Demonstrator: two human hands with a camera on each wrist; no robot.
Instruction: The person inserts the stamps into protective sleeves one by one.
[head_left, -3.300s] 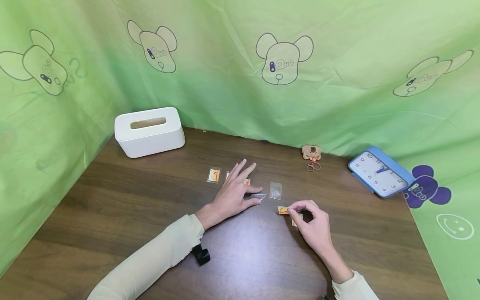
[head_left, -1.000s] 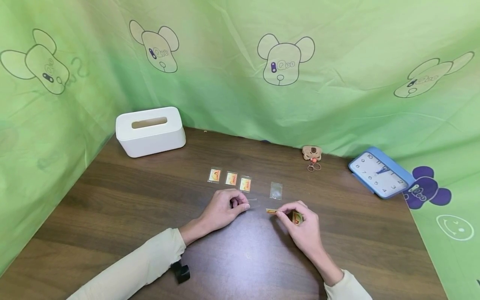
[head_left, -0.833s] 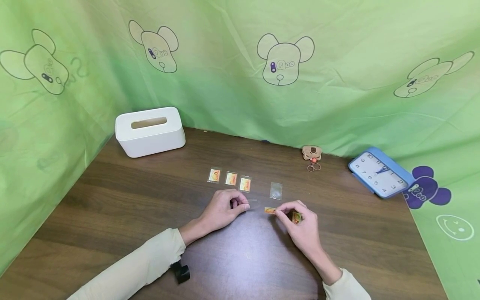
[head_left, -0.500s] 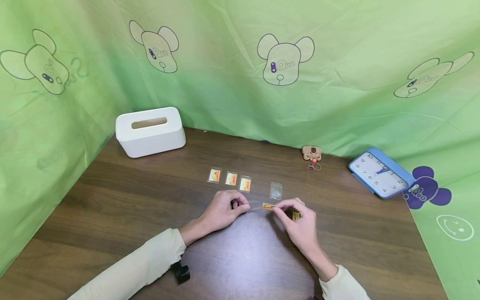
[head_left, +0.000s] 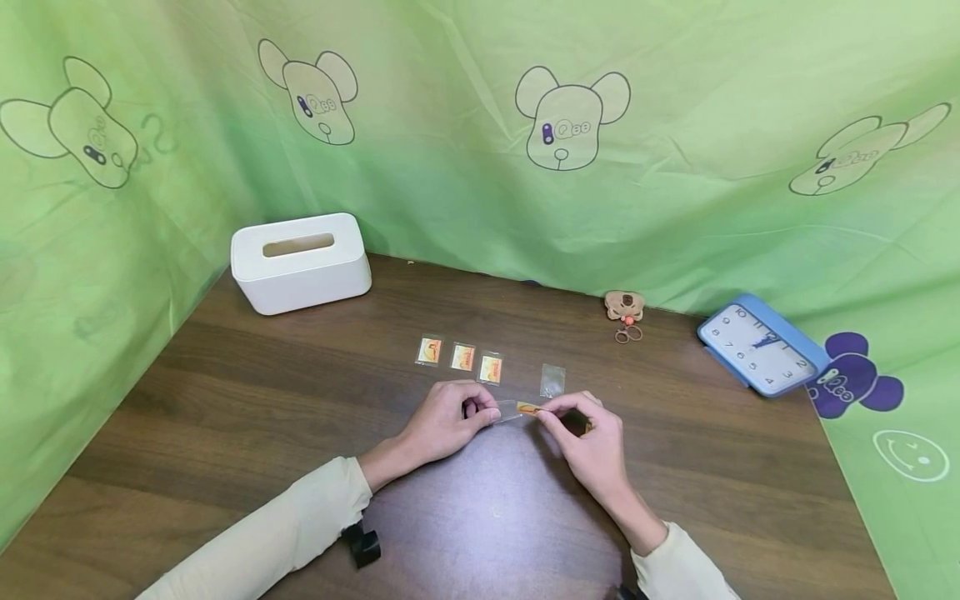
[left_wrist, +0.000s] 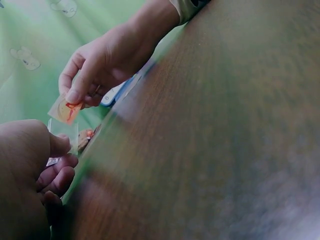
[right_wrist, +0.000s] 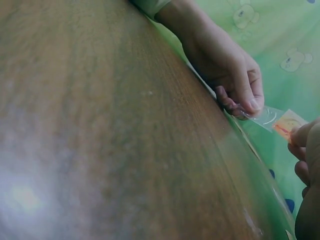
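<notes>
Hands meet over the tabletop (head_left: pixel 480 517), a small picture card at a see-through pouch.
The right hand (head_left: pixel 588 442) pinches the card (head_left: pixel 527 408) by one end, probably to leave its other edge free; the left hand's (head_left: pixel 442 421) grip pinches the pouch (head_left: pixel 507 410), its free end toward the card, likely to steady the thin film. Whether they touch is unclear. Beyond, a flat spare pouch (head_left: pixel 552 381) and three pouched cards (head_left: pixel 462 357) lie spaced apart, seemingly to keep them separate. Farther back: tissue box (head_left: pixel 300 267), keychain (head_left: pixel 624 307), clock (head_left: pixel 761 346).
</notes>
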